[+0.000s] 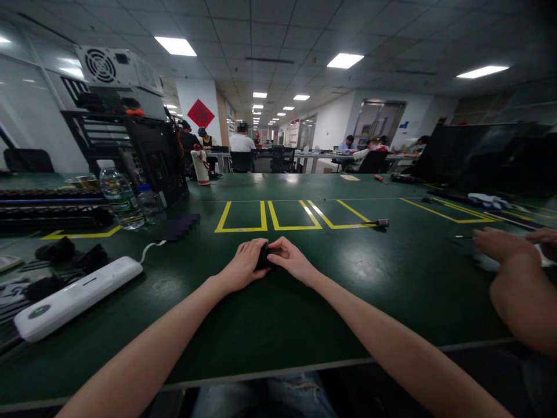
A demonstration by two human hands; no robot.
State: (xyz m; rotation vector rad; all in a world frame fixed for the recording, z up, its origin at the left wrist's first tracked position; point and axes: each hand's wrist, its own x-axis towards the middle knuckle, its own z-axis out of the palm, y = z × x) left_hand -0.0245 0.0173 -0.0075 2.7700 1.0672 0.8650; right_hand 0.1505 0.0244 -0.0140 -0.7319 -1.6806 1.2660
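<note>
Both my hands meet on the green table (282,313) just in front of the yellow marked boxes (278,216). My left hand (241,267) cups a small black part (263,256) from the left, and my right hand (290,259) pinches the same part from the right. Most of the part is hidden between my fingers. My forearms rest low over the table's near edge.
A white power strip (73,297) lies at left, with black parts, two water bottles (119,196) and a black computer case (159,159) behind it. A screwdriver (378,222) lies right of the yellow boxes. A co-worker's arm and hands (517,273) reach in at right.
</note>
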